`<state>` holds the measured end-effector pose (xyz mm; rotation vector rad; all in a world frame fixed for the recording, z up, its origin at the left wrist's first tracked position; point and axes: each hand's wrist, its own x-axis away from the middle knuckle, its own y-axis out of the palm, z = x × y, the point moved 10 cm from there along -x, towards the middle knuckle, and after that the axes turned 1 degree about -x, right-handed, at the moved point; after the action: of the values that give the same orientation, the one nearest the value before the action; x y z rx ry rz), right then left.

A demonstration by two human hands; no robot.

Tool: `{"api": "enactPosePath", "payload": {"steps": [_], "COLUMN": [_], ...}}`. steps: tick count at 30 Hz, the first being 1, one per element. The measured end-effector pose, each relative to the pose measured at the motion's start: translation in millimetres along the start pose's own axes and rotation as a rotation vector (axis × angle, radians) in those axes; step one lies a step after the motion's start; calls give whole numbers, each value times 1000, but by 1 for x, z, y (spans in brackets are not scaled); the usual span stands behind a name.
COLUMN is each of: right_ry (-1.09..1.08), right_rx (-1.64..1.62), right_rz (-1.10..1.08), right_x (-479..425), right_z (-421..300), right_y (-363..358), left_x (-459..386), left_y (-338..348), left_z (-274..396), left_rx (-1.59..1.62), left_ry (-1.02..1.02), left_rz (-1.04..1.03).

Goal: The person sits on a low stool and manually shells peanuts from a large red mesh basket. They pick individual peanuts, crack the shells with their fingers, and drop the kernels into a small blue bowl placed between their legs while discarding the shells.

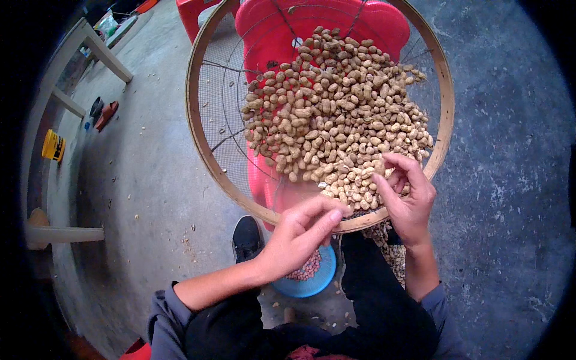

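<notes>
Many unshelled peanuts (333, 103) lie heaped in a round wire-mesh sieve (446, 81) with a wooden rim. At the near right of the heap, my right hand (407, 198) pinches a peanut (380, 167) between thumb and index finger. My left hand (310, 225) is over the near rim, its thumb and index finger close together. Whether something small is between them is hidden. Below it, a blue plastic basket (327, 276) on the floor holds shelled pink peanut kernels (308, 267), partly covered by my left hand and wrist.
A red plastic chair (261, 27) supports the sieve. Peanut shells (393, 256) are piled beside my right leg. My black shoe (246, 236) is left of the basket. At the left are a pale bench (105, 58), a yellow bucket (53, 145) and a reddish-brown slipper (107, 115).
</notes>
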<state>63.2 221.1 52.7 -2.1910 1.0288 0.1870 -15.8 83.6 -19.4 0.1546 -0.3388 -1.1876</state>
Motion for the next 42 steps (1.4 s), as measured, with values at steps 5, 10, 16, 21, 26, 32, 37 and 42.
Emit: {"api": "enactPosePath", "payload": {"steps": [5, 10, 16, 21, 26, 32, 37, 42], "right_ry": [186, 166, -10, -35, -80, -76, -97, -18], "right_rx": [-632, -682, -448, -410, -341, -339, -355, -396], "right_rz": [-165, -262, -255, -242, -227, -212, -200, -219], "right_x": [15, 23, 20, 20, 19, 19, 22, 20], "right_z": [9, -3, -17, -21, -23, -23, -21, -20], "right_y": [35, 54, 49, 50, 46, 43, 44, 47], "left_x": [-3, -7, -7, -8, -8, -10, -9, -9], "left_y": [-4, -8, -9, -11, -11, -12, -14, -16], "left_z": [16, 7, 10, 10, 9, 6, 9, 6], "left_rx": [156, 13, 79, 155, 156, 13, -56, 57], "left_ry": [102, 156, 120, 145, 154, 130, 143, 101], "left_rz": [87, 24, 27, 33, 21, 23, 49, 66]}}
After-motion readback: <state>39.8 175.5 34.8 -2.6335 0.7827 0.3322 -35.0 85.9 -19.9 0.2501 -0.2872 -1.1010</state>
